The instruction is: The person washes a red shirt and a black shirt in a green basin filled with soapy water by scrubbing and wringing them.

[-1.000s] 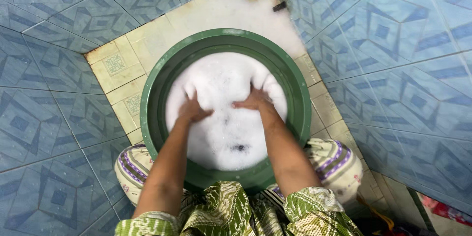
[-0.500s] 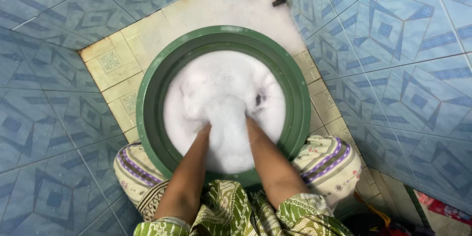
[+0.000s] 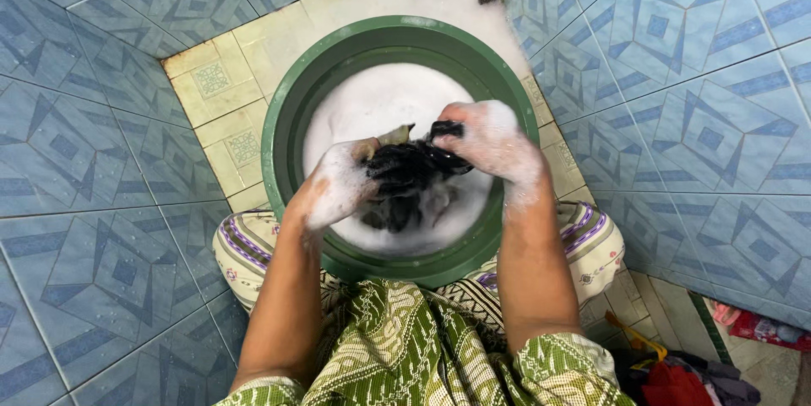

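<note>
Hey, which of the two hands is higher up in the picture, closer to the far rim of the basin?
The right hand; the left hand sits lower, nearer the person.

Your left hand [image 3: 334,186] and right hand [image 3: 490,144] are slick with white foam, gripping a dark wet cloth [image 3: 405,174] that looks limp and sodden. The green basin [image 3: 291,98] is smooth plastic with a dull sheen, filled with frothy suds [image 3: 372,102]. Around you the blue patterned wall tiles [image 3: 676,76] look glazed and glossy; the pale floor tiles [image 3: 220,102] look matt and worn. Your printed green garment [image 3: 405,347] is soft woven fabric.
</note>
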